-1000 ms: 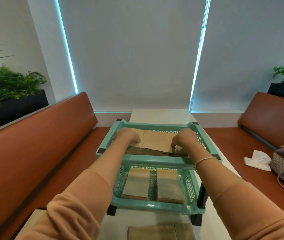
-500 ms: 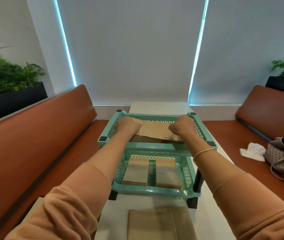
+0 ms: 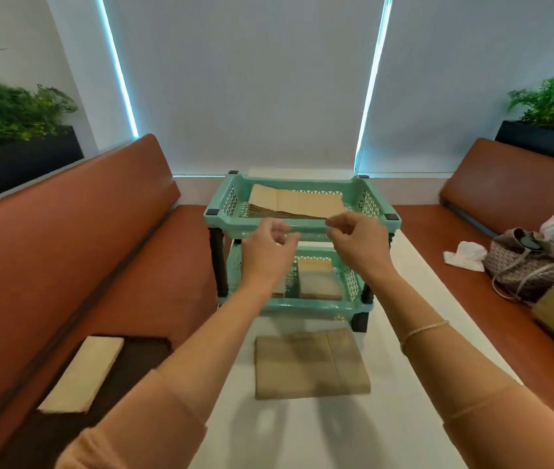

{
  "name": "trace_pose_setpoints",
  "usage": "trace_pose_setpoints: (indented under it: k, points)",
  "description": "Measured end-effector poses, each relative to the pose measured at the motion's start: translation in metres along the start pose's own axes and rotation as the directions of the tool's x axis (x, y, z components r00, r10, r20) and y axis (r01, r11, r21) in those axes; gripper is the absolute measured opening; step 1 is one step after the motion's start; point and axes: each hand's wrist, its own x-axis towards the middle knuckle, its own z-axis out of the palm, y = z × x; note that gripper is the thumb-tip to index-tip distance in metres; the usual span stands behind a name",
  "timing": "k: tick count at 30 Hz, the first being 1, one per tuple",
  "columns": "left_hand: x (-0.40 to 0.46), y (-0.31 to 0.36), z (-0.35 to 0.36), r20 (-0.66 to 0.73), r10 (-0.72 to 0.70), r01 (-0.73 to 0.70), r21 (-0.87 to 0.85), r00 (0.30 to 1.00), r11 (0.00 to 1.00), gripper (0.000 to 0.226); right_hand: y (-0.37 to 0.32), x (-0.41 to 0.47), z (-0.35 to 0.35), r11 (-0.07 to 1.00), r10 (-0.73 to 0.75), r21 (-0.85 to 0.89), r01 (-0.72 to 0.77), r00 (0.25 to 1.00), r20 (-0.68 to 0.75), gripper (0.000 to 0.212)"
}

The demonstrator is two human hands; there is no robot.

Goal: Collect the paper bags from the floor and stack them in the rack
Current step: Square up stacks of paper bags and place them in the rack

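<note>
Looking through the head view, I see the left hand and right hand loosely curled, holding nothing, before the green rack. Paper bags lie in its top tray; another stack lies on the table.

Patterned handbag on right bench; crumpled tissue beside

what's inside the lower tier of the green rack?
The lower tier holds two stacks of brown paper bags side by side. The left stack is mostly covered by the left hand; how many bags each holds cannot be seen.
</note>
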Motion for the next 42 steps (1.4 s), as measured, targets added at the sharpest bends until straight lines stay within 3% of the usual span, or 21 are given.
trace_pose_setpoints:
  k: [3,5,8,10,13,19,23,26,30,33,37,42]
  points:
    - [-0.035,-0.051,0.017,0.149,-0.198,0.188,0.075,0.969,0.979,0.015,0.038,-0.038,0.013,0.993,0.114,-0.051,-0.11,0.99,0.088,0.022]
    - [-0.053,-0.086,0.027,0.234,-0.366,0.315,0.228,0.901,0.921,0.027,0.069,-0.06,0.026,0.972,0.215,-0.123,-0.198,0.966,0.146,0.025]
    - [-0.073,-0.125,0.037,0.229,-0.569,0.385,0.537,0.79,0.751,0.056,0.112,-0.088,0.042,0.89,0.426,-0.276,-0.363,0.878,0.219,0.038]
    - [-0.082,-0.14,0.039,0.193,-0.648,0.45,0.575,0.737,0.683,0.066,0.128,-0.099,0.049,0.812,0.562,-0.347,-0.469,0.79,0.245,0.045]
    - [-0.09,-0.149,0.044,0.15,-0.662,0.492,0.555,0.734,0.671,0.07,0.142,-0.108,0.056,0.747,0.654,-0.381,-0.545,0.707,0.27,0.05]
    - [-0.086,-0.15,0.053,0.137,-0.718,0.552,0.547,0.682,0.629,0.09,0.154,-0.101,0.064,0.667,0.741,-0.361,-0.651,0.63,0.233,0.055]
    - [-0.079,-0.151,0.055,0.181,-0.755,0.597,0.509,0.63,0.62,0.084,0.16,-0.097,0.062,0.679,0.734,-0.348,-0.647,0.603,0.312,0.041]
    - [-0.079,-0.152,0.054,0.223,-0.742,0.562,0.528,0.632,0.637,0.071,0.161,-0.097,0.061,0.671,0.741,-0.35,-0.653,0.579,0.34,0.043]
    - [-0.088,-0.161,0.049,0.267,-0.687,0.578,0.387,0.676,0.719,0.056,0.164,-0.1,0.061,0.685,0.728,-0.312,-0.658,0.599,0.334,0.05]
    - [-0.095,-0.165,0.042,0.258,-0.634,0.635,0.091,0.729,0.767,0.051,0.164,-0.109,0.059,0.718,0.634,0.019,-0.696,0.664,0.396,0.055]
    - [-0.101,-0.163,0.03,0.275,-0.53,0.594,-0.276,0.802,0.756,0.053,0.158,-0.123,0.052,0.737,0.455,0.361,-0.572,0.814,0.361,0.052]
    - [-0.107,-0.153,0.023,0.3,-0.417,0.51,-0.4,0.858,0.761,0.052,0.159,-0.131,0.048,0.706,0.426,0.455,-0.543,0.839,0.339,0.052]
